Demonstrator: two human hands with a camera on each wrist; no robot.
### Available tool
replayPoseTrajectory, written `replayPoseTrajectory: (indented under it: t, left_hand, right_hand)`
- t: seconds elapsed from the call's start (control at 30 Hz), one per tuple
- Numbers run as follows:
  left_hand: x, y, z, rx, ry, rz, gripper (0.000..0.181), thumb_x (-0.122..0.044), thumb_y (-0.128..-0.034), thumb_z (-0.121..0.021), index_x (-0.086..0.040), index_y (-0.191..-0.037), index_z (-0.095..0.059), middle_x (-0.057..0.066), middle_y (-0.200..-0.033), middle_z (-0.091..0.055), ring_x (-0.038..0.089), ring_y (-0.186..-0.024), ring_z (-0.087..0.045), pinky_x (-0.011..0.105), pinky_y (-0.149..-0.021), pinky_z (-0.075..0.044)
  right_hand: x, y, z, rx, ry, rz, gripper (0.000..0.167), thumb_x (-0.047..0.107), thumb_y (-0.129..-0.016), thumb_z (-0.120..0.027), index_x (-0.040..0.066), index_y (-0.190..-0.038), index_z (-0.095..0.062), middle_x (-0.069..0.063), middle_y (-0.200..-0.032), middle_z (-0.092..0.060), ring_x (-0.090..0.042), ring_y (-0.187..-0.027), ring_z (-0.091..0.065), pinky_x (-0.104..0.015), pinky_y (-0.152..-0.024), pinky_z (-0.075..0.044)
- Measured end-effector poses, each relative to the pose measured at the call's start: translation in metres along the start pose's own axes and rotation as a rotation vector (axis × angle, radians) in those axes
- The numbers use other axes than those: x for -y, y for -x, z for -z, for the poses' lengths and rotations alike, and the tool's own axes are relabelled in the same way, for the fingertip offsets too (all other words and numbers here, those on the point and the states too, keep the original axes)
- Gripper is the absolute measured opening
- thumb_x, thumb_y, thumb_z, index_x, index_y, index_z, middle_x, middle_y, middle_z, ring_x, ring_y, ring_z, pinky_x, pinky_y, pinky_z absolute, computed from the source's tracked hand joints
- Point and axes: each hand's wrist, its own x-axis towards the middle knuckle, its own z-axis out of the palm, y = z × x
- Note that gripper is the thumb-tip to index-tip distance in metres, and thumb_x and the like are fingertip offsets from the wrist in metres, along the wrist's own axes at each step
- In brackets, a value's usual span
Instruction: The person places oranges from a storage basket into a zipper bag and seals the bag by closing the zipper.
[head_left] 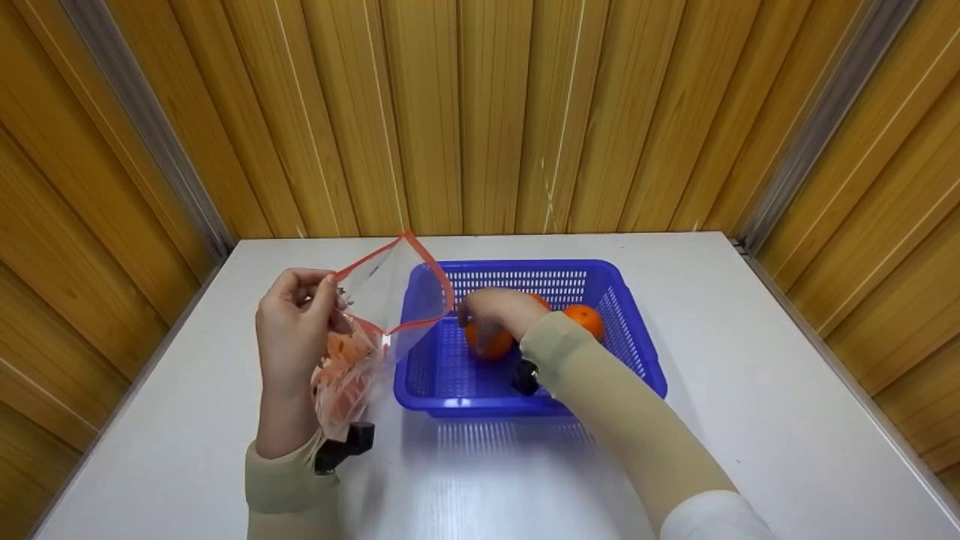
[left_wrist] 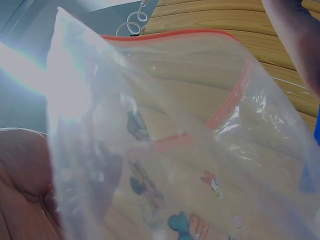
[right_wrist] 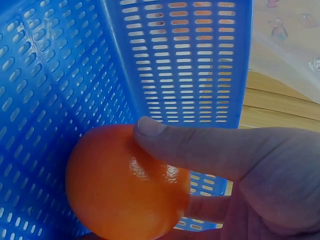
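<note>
The left hand pinched the zip bag, best held gaping; the right hand gripped an orange in the basket.

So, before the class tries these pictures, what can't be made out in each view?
Head: the full shape of the rear orange, behind the right grip.
Head: whether the bag's orange patches are prints or contents; too small, blurred by plastic.
Left wrist: the whole left grip; the left edge cuts it off.
Right wrist: some right fingertips, behind the held orange or past the bottom edge.
</note>
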Motion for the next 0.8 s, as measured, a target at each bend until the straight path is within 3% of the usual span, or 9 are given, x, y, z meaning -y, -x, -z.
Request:
replayPoseTrajectory:
  t: [0.27, 0.53, 0.8]
  left_hand:
    - [0.0002, -0.0003, 0.0001, 0.002, -0.01, 0.01, 0.015, -0.012, -0.1019, -0.064, -0.002, -0.113, -0.065, 0.001, -0.075, -0.062, 0.011, -0.052, -0.061, 0.024, -0.053, -0.06]
    - [-0.0007, 0.0008, -0.0011, -0.001, -0.02, 0.024, 0.016, -0.013, -0.1022, -0.063, -0.003, -0.114, -0.065, 0.002, -0.076, -0.064, 0.011, -0.052, -0.063, 0.023, -0.055, -0.061]
    - [-0.0008, -0.0001, -0.0004, 0.004, -0.023, 0.042, 0.016, -0.014, -0.1024, -0.063, -0.004, -0.115, -0.065, 0.002, -0.078, -0.064, 0.011, -0.053, -0.064, 0.024, -0.056, -0.061]
  right_hand:
    - [-0.0046, -0.0032, -0.0018, 0.0, 0.017, 0.012, 0.058, 0.013, -0.08, -0.086, 0.011, -0.135, -0.067, -0.012, -0.14, -0.065, -0.031, -0.131, -0.059, -0.045, -0.115, -0.048]
    - [-0.0039, 0.0025, -0.0021, 0.049, -0.177, -0.12, 0.059, 0.013, -0.083, -0.084, 0.019, -0.139, -0.065, -0.011, -0.146, -0.06, -0.032, -0.127, -0.055, -0.054, -0.117, -0.046]
    - [-0.0064, -0.0028, -0.0035, 0.008, -0.036, -0.017, 0.059, 0.009, -0.08, -0.085, 0.014, -0.136, -0.066, -0.013, -0.141, -0.063, -0.031, -0.127, -0.058, -0.046, -0.114, -0.049]
